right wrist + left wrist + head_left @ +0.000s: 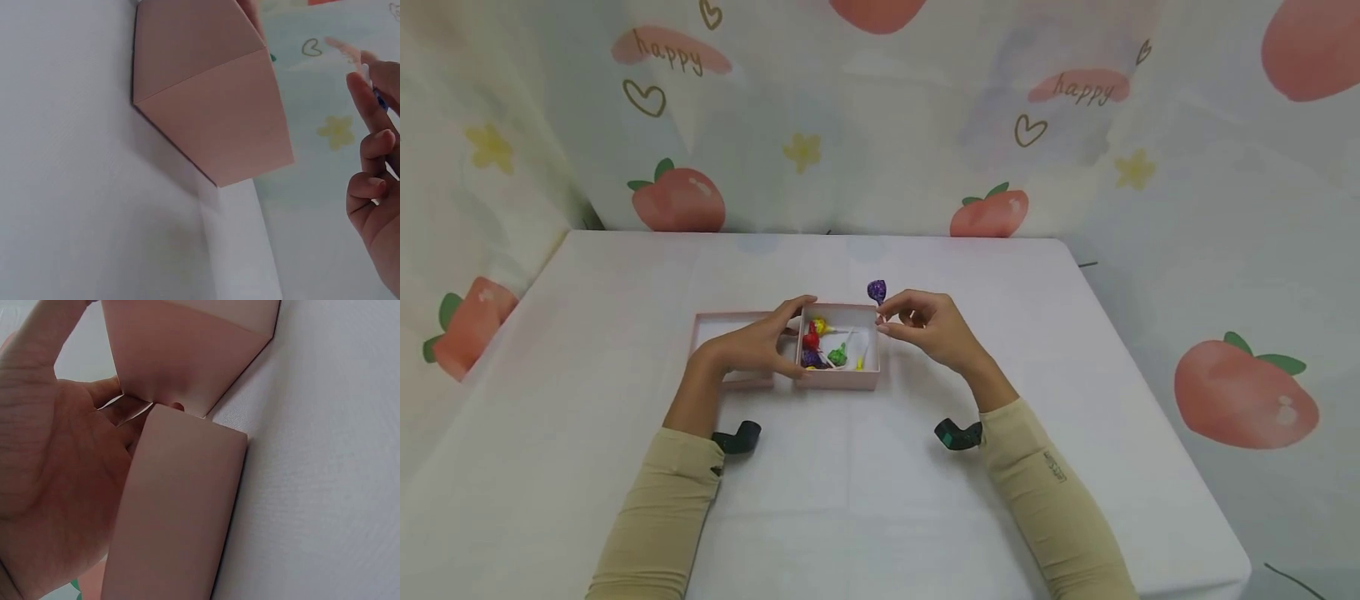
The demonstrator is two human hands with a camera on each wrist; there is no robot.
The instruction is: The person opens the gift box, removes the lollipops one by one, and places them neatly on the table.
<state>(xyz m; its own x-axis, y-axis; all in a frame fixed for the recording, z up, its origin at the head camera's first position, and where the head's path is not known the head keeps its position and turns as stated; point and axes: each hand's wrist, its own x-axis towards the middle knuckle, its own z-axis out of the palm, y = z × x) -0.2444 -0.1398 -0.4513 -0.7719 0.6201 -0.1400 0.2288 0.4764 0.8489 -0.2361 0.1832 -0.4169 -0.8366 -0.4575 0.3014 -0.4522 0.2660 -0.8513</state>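
A small pink box [838, 381] with a white inside stands on the table. My left hand [751, 343] grips its left side, thumb at the near wall and fingers at the far wall. Inside lie several lollipops, among them a red one [810, 341], a yellow one [822, 326] and a green one [837, 356]. Just beyond the box's right wall, my right hand [931, 327] pinches the stick of a purple-wrapped lollipop [876, 290], its head pointing up. In the right wrist view, the fingers partly hide this lollipop.
The shallow pink box lid [748, 384] lies left of the box, partly under my left hand and close beside it in the left wrist view. A white cloth covers the table [850, 500]. Behind it hangs a printed curtain [887, 133]. Dark wrist cameras [958, 435] jut from both sleeves.
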